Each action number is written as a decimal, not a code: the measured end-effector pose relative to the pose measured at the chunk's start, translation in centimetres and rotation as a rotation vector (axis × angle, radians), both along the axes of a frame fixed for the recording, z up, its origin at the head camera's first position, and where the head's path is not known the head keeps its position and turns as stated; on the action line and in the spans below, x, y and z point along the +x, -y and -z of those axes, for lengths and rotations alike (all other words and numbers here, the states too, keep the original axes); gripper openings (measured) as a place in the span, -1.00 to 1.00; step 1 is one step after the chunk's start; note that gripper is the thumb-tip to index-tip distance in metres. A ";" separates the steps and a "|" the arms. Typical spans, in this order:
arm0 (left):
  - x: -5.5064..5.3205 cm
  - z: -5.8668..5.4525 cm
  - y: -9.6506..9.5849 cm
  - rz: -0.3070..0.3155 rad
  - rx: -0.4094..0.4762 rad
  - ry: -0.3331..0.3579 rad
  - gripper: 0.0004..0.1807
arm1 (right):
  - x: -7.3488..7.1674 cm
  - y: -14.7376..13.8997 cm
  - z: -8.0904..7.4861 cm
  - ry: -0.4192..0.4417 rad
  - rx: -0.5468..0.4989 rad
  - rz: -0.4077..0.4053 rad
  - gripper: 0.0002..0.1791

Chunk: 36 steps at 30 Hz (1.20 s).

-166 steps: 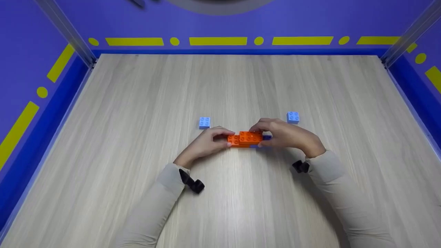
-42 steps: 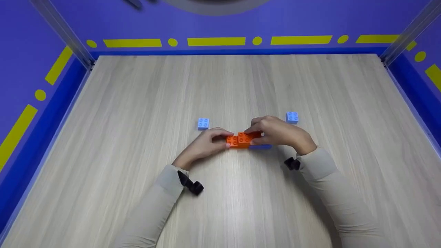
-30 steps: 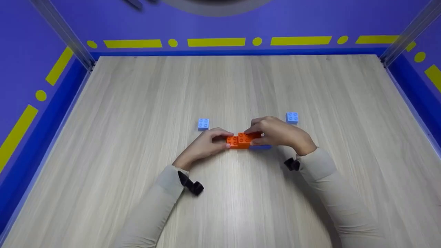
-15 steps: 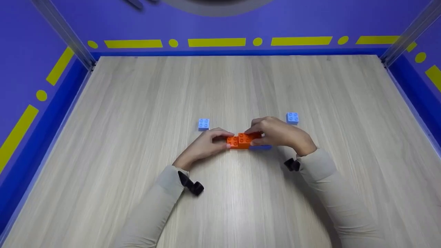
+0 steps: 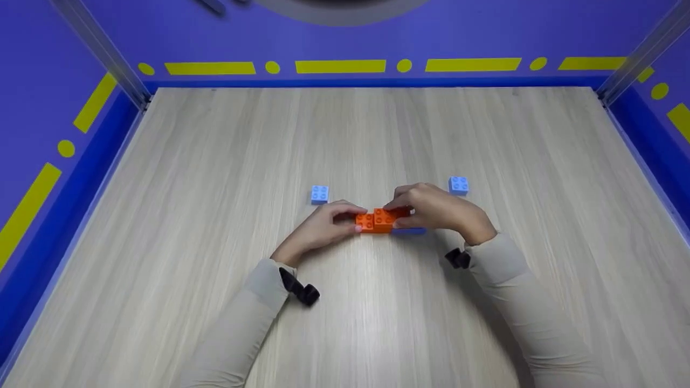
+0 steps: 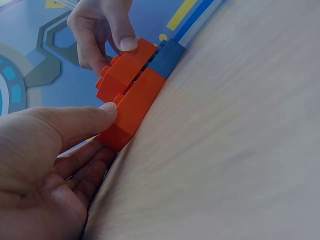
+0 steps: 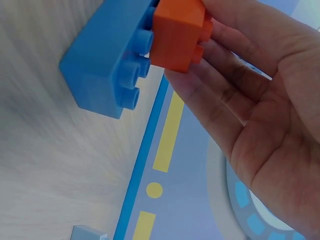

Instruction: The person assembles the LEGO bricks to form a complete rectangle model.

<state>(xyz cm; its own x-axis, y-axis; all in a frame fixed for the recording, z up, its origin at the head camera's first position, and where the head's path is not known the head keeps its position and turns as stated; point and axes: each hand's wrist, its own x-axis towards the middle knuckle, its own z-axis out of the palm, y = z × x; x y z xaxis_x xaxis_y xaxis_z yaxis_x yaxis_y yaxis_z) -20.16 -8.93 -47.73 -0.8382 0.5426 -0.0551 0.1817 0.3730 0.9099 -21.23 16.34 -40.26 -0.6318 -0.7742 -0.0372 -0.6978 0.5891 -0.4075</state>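
Note:
In the head view a lower orange brick [image 5: 364, 221] and a darker blue brick [image 5: 408, 231] stand end to end on the table. An upper orange brick [image 5: 380, 216] straddles their joint. My left hand [image 5: 323, 225] pinches the left end of the lower orange brick between thumb and fingers. My right hand [image 5: 439, 210] pinches the upper orange brick by its long sides, covering its right part from above. The left wrist view shows a narrow gap with studs under the upper brick [image 6: 127, 70]. Bare studs show at the outer end of the blue brick [image 7: 100, 65] in the right wrist view.
Two small light blue bricks lie farther back, one light blue brick [image 5: 319, 194] beyond my left hand and another light blue brick [image 5: 458, 185] beyond my right. The wood-grain table [image 5: 345, 134] ends at blue-purple walls [image 5: 345, 43] with yellow markings.
Since the oldest frame, my right hand has shifted slightly left, its fingers moving from the upper orange brick's right end toward its middle. Over the last second, both hands and the bricks hold still.

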 end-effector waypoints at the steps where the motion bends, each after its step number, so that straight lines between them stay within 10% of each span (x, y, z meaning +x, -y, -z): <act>1: 0.0 0.0 0.0 0.000 -0.003 -0.001 -0.59 | 0.0 0.0 0.0 0.001 0.001 0.002 -0.71; 36: 0.1 -0.2 0.0 -0.025 -0.031 0.025 -0.59 | 0.2 -0.4 0.5 -0.019 -0.011 0.005 -0.66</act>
<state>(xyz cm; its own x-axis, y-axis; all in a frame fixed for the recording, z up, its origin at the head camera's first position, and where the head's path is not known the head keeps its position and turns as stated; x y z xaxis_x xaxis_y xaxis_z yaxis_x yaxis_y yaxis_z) -20.09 -8.88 -47.52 -0.8494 0.5196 -0.0925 0.1497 0.4053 0.9019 -21.00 16.73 -40.80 -0.6360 -0.7715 -0.0162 -0.7027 0.5878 -0.4009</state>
